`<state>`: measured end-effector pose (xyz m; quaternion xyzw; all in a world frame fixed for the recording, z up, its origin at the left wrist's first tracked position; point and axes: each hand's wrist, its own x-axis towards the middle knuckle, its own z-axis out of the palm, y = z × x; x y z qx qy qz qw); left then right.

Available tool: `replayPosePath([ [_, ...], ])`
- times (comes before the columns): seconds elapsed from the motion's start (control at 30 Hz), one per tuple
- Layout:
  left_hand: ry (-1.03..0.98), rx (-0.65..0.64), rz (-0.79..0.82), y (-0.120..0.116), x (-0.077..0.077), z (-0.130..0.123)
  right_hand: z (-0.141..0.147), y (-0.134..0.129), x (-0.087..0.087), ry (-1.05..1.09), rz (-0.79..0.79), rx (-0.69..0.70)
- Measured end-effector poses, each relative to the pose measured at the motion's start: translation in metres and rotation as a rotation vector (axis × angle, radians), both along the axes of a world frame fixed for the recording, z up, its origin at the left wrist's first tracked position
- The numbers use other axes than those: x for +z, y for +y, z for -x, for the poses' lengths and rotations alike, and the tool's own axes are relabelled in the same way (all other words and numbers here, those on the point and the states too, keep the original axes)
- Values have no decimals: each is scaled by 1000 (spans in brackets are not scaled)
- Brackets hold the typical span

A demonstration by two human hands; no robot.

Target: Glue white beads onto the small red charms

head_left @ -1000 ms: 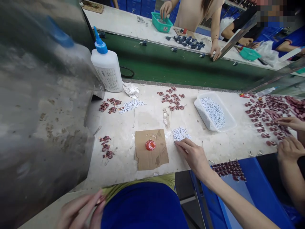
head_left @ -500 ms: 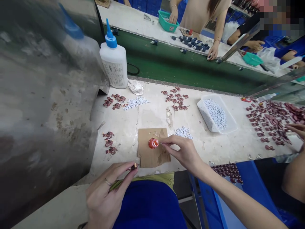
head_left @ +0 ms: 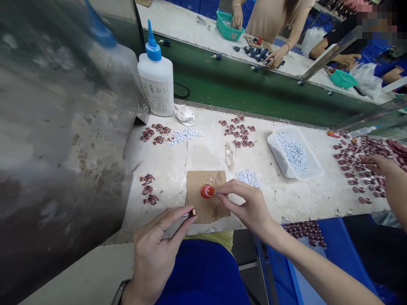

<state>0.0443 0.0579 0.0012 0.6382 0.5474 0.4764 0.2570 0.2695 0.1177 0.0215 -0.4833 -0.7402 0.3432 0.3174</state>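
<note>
Between thumb and forefinger of my left hand [head_left: 159, 243] is a small dark figure piece [head_left: 192, 213] with a tan end, held over the near left edge of a brown cardboard piece [head_left: 199, 214]. A small round red cap [head_left: 207, 191] with a glossy surface rests on the cardboard. My right hand [head_left: 248, 203] is pinched at the cap's right rim; whatever tiny thing is in its fingertips is too small to name. Just beyond that hand lies a pile of small white-and-dark pieces [head_left: 248, 178].
A white bottle [head_left: 157, 87] with a blue nozzle stands at the back left beside a metal wall [head_left: 63, 148]. Brown-red figures [head_left: 240, 131] lie in groups. A translucent tub [head_left: 313, 169] of white pieces sits right. A co-worker's hand [head_left: 381, 165] reaches over more figures.
My left hand has moved right and slightly up, bringing the dark piece over the cardboard. My right hand stays at the red cap. The co-worker's hand at right has reached in over the figures.
</note>
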Motion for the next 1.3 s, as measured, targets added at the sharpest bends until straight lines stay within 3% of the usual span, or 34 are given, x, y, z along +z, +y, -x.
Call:
replayPosePath([
  [0.23, -39, -14, 44, 0, 8, -10, 20, -19, 17, 281, 81, 18],
  [0.57, -26, -25, 35, 2, 10, -11, 23, -23, 13, 255, 98, 67],
  [0.67, -12, -46, 15, 2, 9, -10, 21, -25, 16, 143, 26, 144],
  [0.83, -36, -63, 28, 1, 12, -8, 17, -25, 24, -90, -272, 263],
  [0.9, -59, -74, 45, 2, 15, -10, 14, -24, 29, -102, -292, 282],
  [1.1, -90, -77, 21, 8, 22, -18, 6, -23, 36, -47, -172, 273],
  [1.3, -113, -70, 122, 7, 20, -18, 9, -23, 29, 270, 181, 75],
])
